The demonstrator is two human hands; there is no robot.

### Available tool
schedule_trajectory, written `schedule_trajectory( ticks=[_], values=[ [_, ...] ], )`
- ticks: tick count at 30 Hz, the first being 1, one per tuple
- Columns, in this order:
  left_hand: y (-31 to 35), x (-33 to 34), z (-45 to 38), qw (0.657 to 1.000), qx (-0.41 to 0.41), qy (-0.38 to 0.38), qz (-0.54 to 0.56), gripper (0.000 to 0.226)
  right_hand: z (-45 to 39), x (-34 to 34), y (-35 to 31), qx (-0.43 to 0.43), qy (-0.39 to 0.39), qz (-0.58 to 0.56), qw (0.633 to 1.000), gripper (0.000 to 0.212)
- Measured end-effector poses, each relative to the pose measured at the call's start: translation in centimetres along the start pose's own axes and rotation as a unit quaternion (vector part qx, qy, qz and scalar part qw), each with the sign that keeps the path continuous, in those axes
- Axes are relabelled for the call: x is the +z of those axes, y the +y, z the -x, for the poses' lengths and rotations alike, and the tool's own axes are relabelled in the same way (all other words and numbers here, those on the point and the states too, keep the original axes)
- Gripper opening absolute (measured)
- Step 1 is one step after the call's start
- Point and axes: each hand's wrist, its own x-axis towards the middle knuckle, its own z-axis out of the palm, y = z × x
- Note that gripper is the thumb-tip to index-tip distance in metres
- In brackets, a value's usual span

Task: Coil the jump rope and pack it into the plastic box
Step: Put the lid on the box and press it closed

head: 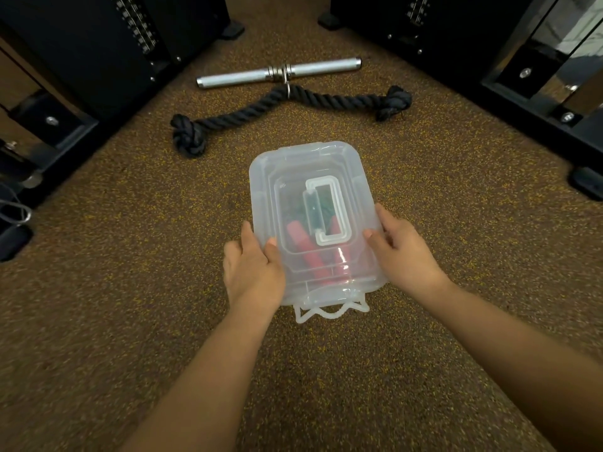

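A clear plastic box (303, 158) sits on the speckled brown floor with its lid on and a white carry handle (328, 212) folded flat on top. Through the lid I see the jump rope (301, 244): red handles and a dark coiled cord inside. My left hand (253, 264) presses on the lid's near left edge, thumb on top. My right hand (399, 247) grips the near right edge the same way. A white latch (329, 309) hangs loose at the box's near end.
A thick black knotted rope attachment (287, 106) and a chrome bar handle (279, 72) lie on the floor beyond the box. Black gym machine frames (98, 60) stand at left and at right (489, 50). A cable loop (14, 213) lies far left.
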Motion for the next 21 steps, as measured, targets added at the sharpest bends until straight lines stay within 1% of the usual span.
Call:
schedule_trajectory(
  ticks=[1,2,3,4,5,6,7,8,9,10,14,17,21],
  values=[
    [0.2,-0.3,0.5,0.996,0.054,0.041,-0.057,0.058,0.5,-0.1,-0.2,-0.029,0.016,0.033,0.999,0.06],
    [0.4,-0.7,1.0,0.986,0.127,0.069,-0.088,0.061,1.2,-0.2,-0.5,-0.082,0.036,0.082,0.993,0.061],
    [0.5,-1.0,1.7,0.97,0.208,0.058,-0.11,0.062,2.0,-0.4,-0.8,-0.15,0.049,0.144,0.977,0.062],
    [0.4,-1.2,2.3,0.949,0.284,0.011,-0.135,0.065,2.7,-0.6,-0.7,-0.222,0.042,0.2,0.953,0.063],
    [0.1,-1.4,3.0,0.923,0.344,-0.052,-0.165,0.072,3.3,-0.7,-0.5,-0.283,0.015,0.244,0.927,0.063],
    [-0.4,-1.5,3.5,0.896,0.379,-0.113,-0.201,0.083,3.8,-0.6,0.1,-0.324,-0.022,0.279,0.904,0.064],
    [-1.0,-1.5,3.8,0.877,0.391,-0.157,-0.23,0.095,4.2,-0.5,0.7,-0.342,-0.058,0.304,0.887,0.067],
    [-1.5,-1.4,3.7,0.869,0.391,-0.179,-0.246,0.104,4.5,-0.4,1.3,-0.346,-0.083,0.319,0.878,0.069],
    [-1.9,-1.4,3.6,0.868,0.389,-0.184,-0.25,0.108,4.7,-0.3,1.8,-0.345,-0.091,0.329,0.874,0.07],
    [-1.9,-1.3,3.4,0.872,0.388,-0.177,-0.242,0.109,4.7,-0.3,2.1,-0.346,-0.088,0.331,0.874,0.07],
    [-1.4,-1.3,3.0,0.886,0.385,-0.155,-0.208,0.098,4.1,-0.3,2.0,-0.359,-0.066,0.308,0.879,0.06],
    [-1.2,-1.4,2.8,0.894,0.38,-0.172,-0.165,0.095,4.2,0.0,1.8,-0.373,-0.044,0.277,0.885,0.053],
    [-1.2,-1.6,2.7,0.896,0.38,-0.185,-0.137,0.096,4.7,0.5,2.2,-0.363,-0.025,0.243,0.899,0.051]
  ],
)
